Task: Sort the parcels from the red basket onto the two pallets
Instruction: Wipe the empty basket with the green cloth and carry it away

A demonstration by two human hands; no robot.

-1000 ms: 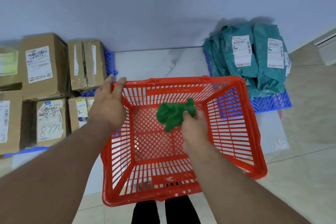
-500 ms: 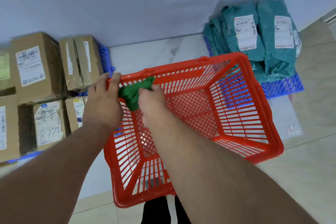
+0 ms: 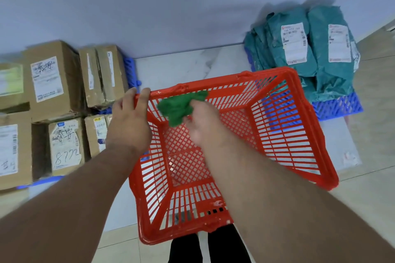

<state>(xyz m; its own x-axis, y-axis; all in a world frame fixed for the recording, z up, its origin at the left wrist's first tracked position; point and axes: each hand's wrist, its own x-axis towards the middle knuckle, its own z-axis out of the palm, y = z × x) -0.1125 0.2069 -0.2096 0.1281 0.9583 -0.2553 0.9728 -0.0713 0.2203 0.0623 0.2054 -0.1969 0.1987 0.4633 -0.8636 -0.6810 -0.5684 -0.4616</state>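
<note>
The right hand (image 3: 203, 121) is closed around a crumpled green cloth (image 3: 178, 107), pressing it against the inside of the red basket (image 3: 284, 139) near its far left corner. The left hand (image 3: 128, 121) clasps that same corner, fingers curled over the rim. No parcel shows inside the basket; through its mesh only floor and blue plastic appear. Its long axis runs from near left to far right, tilted, the opening facing the camera.

Left of the basket, brown cardboard boxes (image 3: 53, 79) sit packed together on a blue pallet (image 3: 129, 68). Their white labels carry handwritten characters, and one near the basket reads "8772" in marker. Beyond the basket's right end, teal mailer bags (image 3: 320, 53) lie piled on a second blue pallet (image 3: 337, 107), each with a white printed label whose text is too small to read.

Under the basket is pale marbled floor (image 3: 181, 66), with beige tile nearer the camera. A plain bluish wall (image 3: 171, 6) stands behind both pallets.
</note>
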